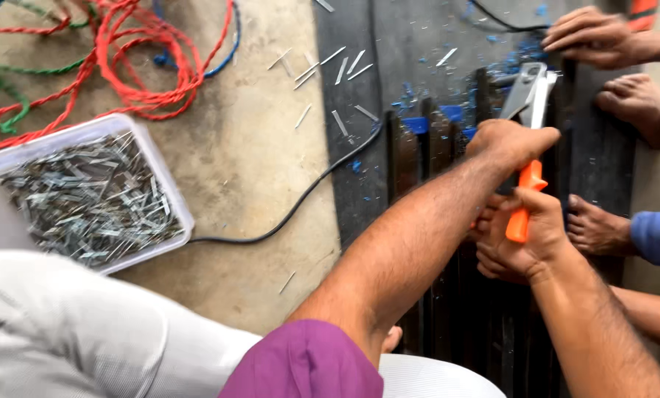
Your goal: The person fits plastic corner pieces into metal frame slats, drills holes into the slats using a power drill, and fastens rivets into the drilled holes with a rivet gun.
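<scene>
Both hands' fingers clamp a metal hand riveter with orange grips point(528, 133), left hand point(511, 144) nearer its steel head, right hand point(525, 236) low on the grips, tool pointing away over black slatted panels point(448, 147).

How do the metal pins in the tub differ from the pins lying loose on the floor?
The pins in the tub are heaped thick inside a white tub; the loose pins lie scattered singly on the floor. The tub pins overlap and tangle; the loose pins mostly lie apart. The tub pins are many, the loose pins few. Both are thin, straight, silvery slivers.
</scene>
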